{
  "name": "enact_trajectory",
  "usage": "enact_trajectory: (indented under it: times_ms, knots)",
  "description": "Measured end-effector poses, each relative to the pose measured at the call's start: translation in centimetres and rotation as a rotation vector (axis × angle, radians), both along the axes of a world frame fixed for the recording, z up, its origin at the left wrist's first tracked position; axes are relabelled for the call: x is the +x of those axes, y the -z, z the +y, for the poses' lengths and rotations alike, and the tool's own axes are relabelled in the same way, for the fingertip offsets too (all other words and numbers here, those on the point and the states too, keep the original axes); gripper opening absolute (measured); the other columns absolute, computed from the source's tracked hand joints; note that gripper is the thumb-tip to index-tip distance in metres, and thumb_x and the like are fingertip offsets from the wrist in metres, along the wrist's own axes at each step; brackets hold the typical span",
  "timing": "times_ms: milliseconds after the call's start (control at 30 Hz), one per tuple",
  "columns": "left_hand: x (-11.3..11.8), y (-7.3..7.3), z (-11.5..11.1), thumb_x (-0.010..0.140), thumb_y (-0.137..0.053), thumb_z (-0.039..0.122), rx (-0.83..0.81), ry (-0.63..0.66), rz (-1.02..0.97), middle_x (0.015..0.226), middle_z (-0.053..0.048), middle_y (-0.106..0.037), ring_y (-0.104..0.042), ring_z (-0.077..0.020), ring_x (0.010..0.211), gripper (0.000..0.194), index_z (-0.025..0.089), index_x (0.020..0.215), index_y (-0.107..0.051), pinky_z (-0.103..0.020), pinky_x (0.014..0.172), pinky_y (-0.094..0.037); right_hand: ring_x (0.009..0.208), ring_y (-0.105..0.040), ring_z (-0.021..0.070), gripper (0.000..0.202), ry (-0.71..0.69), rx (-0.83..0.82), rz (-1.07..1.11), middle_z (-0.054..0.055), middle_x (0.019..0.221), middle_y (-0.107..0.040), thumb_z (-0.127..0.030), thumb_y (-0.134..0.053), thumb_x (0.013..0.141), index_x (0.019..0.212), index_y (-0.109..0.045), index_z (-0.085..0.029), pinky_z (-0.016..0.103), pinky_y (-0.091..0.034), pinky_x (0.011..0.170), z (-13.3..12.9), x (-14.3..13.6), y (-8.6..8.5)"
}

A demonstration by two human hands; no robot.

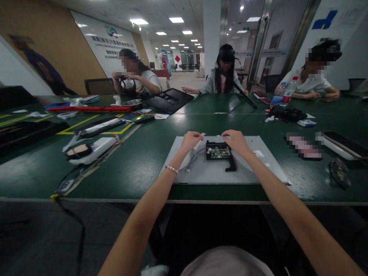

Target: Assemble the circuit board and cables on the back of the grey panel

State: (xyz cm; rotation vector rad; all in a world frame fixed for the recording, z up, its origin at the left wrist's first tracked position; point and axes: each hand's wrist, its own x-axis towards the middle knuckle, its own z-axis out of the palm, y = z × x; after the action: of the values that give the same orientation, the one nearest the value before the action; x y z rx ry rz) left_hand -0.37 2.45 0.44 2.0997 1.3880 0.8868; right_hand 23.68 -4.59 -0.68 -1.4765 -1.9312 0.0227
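Observation:
A flat grey panel (195,177) lies on the table in front of me, both forearms reaching over it. On it rests a black plastic frame (230,165) holding a green circuit board (219,151), with thin grey cables (196,156) running off its left side. My left hand (191,141), a beaded bracelet at the wrist, is closed in a pinch on a small pale strip (202,135) near the panel's far edge. My right hand (236,142) is pinched beyond the board's upper right; what its fingertips hold is too small to make out.
To the left lie a white device with a strap (97,150), a red bar (94,109) and a black laptop-like shell (171,100). Bottles (288,92), a phone (304,146) and glasses (339,173) are on the right. Several people sit across the table.

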Motion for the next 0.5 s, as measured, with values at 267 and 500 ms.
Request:
enact_trajectory:
  times_ms: [267, 500]
  knots:
    - [-1.1, 0.7, 0.5, 0.075, -0.060, 0.032, -0.026, -0.054, 0.158, 0.055, 0.000, -0.055, -0.051, -0.0159, 0.059, 0.023, 0.015, 0.064, -0.069, -0.026, 0.054, -0.029, 0.105, -0.065, 0.0265, 0.025, 0.086, -0.106, -0.197, 0.011, 0.108, -0.074, -0.015, -0.053, 0.091, 0.104, -0.075, -0.018, 0.036, -0.047, 0.096, -0.1, -0.3, 0.7]
    - [-0.8, 1.3, 0.9, 0.077, -0.061, 0.022, 0.196, -0.113, 0.323, 0.110, -0.014, -0.070, -0.062, -0.0296, 0.105, 0.034, 0.014, 0.109, -0.073, -0.037, 0.094, -0.045, 0.104, -0.064, 0.0273, 0.025, 0.077, -0.090, -0.272, 0.013, 0.107, -0.073, -0.015, -0.053, 0.093, 0.101, -0.076, -0.016, 0.036, -0.049, 0.091, -0.2, -0.7, 0.8]
